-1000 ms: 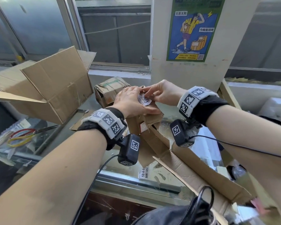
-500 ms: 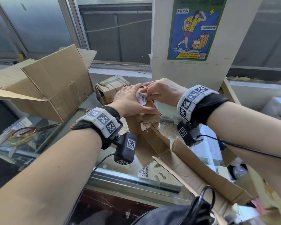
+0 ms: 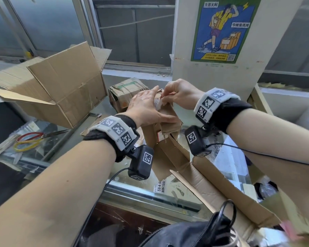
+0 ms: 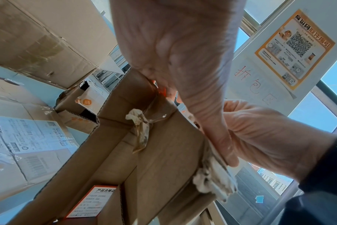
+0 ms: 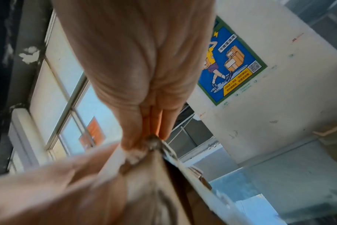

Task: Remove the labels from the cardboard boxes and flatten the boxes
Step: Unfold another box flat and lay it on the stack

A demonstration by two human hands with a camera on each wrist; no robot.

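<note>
A small brown cardboard box [image 3: 168, 113] is held upright over the glass counter. My left hand [image 3: 146, 107] grips its top, fingers laid over one face and the thumb [image 4: 221, 137] pressed along the edge. My right hand [image 3: 178, 95] pinches a white label [image 3: 158, 104] at the box's top corner. The label stands partly peeled, and torn white paper [image 4: 215, 182] clings to the box [image 4: 154, 159] below the thumb. In the right wrist view the fingertips [image 5: 164, 129] close on the label [image 5: 135, 155]. A red-bordered sticker [image 4: 92, 201] sits lower on the box.
A large open carton [image 3: 57, 86] lies at left, with a battered taped box [image 3: 127, 93] behind my hands. Scissors with red and yellow handles [image 3: 30, 141] lie under the glass. Flattened cardboard [image 3: 221, 189] slopes at front right; a postered pillar [image 3: 221, 29] stands behind.
The label lay flat on the box with its print showing; now my right hand has pulled it up so it stands edge-on. Both hands shifted slightly up and away.
</note>
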